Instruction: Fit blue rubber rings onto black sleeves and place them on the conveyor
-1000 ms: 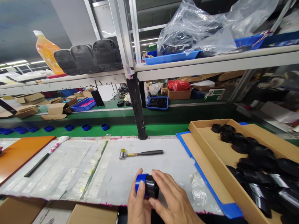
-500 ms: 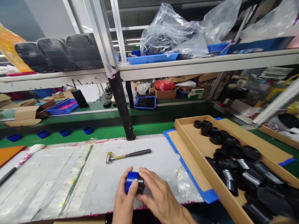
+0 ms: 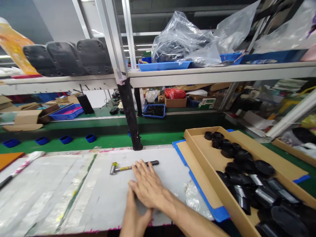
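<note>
two empty hands, left hand (image 3: 134, 219) touching right hand (image 3: 149, 186), fingers open above a yellow-banded mallet (image 3: 120, 169).

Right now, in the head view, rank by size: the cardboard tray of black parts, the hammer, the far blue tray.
1. Cardboard tray: largest.
2. Unsure: the hammer looks bigger than the blue tray, but that tray sits much farther from the camera, so their true order can't be told.

Our workbench (image 3: 74, 197) holds a small hammer (image 3: 123, 168) at twelve o'clock and a cardboard tray (image 3: 207, 164) at two o'clock.
</note>
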`<state>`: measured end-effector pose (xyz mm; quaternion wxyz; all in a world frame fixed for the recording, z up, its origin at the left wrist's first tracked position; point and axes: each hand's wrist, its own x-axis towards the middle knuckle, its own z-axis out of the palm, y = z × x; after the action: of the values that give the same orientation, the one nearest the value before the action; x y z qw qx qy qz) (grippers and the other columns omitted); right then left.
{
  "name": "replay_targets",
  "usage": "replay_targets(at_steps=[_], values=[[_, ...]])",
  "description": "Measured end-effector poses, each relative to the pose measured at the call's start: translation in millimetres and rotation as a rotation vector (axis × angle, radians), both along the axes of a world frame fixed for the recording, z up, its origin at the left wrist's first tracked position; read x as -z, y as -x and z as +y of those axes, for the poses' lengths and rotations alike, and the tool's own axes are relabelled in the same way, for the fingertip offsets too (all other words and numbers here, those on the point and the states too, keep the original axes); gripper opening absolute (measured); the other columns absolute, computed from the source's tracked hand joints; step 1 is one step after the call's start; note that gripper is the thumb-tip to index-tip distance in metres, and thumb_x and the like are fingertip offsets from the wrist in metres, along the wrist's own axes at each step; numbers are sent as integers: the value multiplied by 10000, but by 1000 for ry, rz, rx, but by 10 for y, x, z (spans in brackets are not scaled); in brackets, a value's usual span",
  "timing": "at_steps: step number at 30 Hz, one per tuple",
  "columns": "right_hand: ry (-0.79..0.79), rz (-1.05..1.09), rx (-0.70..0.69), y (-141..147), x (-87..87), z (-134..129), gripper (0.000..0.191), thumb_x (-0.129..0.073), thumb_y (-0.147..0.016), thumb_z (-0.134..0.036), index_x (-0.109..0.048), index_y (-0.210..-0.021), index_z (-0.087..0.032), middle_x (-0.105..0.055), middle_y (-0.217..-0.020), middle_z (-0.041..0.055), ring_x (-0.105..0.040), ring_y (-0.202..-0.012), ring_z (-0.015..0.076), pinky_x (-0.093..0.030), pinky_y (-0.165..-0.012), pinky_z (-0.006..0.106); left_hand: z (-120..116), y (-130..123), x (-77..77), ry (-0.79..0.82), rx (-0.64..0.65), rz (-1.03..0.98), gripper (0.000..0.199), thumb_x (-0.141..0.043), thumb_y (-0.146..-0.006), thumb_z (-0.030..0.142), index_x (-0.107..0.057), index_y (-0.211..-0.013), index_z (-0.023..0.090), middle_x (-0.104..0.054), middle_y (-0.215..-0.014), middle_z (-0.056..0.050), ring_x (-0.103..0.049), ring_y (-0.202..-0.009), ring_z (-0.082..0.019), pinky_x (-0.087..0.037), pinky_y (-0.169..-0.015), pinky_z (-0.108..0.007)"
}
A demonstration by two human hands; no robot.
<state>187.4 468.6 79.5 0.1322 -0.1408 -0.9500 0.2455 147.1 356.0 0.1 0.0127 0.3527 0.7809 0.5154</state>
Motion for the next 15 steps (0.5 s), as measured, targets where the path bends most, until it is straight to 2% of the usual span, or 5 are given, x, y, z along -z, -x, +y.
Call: replay_targets(at_steps=[3,5,7,12,15], values=[[-39,-11,4,16,83,-5,602,-344,-1138,-465,-306,-1620,-106,-198,-1674,130,-57,-1575,255,-101,-1290,567,-178,106,-177,-25,-25,134,705,-502,-957,317,-249,-1607,216,-340,-1665,-190,-370,-1517,-388,-367,-1197,-653],[-84,-76,-15,48,107,31,592,-363,-1131,-406,-289,-1621,-82,-185,-1673,152,-47,-1573,286,-117,-1280,600,-157,183,-276,28,125,392,618,-497,-977,283,-346,-1576,272,-384,-1666,-95,-357,-1534,-305,-258,-1277,-547],[-115,-165,-42,95,136,73,565,-361,-1122,-314,-276,-1622,-66,-181,-1669,163,-48,-1569,309,-148,-1269,625,-69,248,-295,115,262,637,556,-496,-977,264,-437,-1530,246,-489,-1602,-68,-369,-1526,-233,-120,-1313,-435],[-199,-216,-67,158,303,101,539,-344,-1107,-229,-291,-1612,-48,-135,-1668,161,28,-1561,313,-178,-1259,639,7,320,-51,227,300,810,542,-463,-980,291,-470,-1488,102,-578,-1504,-155,-249,-1571,-184,-40,-1309,-393],[-247,-217,-38,160,408,77,523,-368,-1092,-195,-342,-1588,-32,-134,-1656,176,23,-1560,320,-208,-1245,657,-7,274,78,226,262,796,525,-426,-1000,289,-466,-1491,106,-583,-1505,-159,-294,-1558,-198,-59,-1306,-404]])
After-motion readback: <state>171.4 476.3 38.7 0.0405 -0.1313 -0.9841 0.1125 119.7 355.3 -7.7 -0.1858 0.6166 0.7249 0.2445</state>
